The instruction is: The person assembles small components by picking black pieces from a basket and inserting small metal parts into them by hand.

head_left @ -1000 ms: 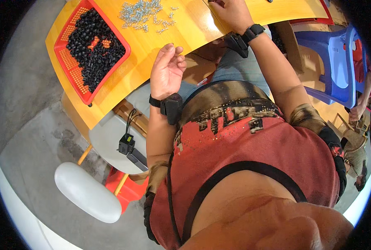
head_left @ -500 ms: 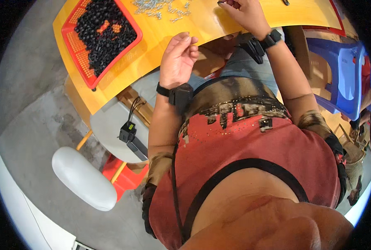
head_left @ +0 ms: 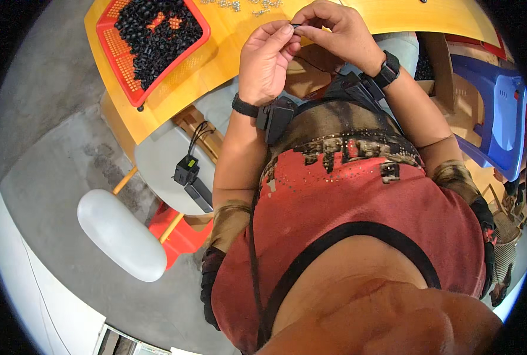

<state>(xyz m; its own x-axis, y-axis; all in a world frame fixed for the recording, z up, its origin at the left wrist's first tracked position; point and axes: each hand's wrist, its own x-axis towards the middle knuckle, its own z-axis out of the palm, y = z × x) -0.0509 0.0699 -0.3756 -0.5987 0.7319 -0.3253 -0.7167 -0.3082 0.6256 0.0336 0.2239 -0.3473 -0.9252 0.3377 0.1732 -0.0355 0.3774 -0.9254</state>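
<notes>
Head view: a small dark part (head_left: 295, 25) is pinched between the fingertips of the left hand (head_left: 264, 60) and right hand (head_left: 338, 32), both grips closed on it, raised above the yellow surface (head_left: 216, 65), likely for fitting. A red tray (head_left: 111, 50) of black pieces (head_left: 151, 32) is set within left reach.

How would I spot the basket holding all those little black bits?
Find the curved yellow table at the top of the picture, above the person's two raised hands. At its left end sits a red basket with perforated walls, heaped with small black pieces. It is the only red container on the table; the scattered silver parts lie loose to its right.
</notes>
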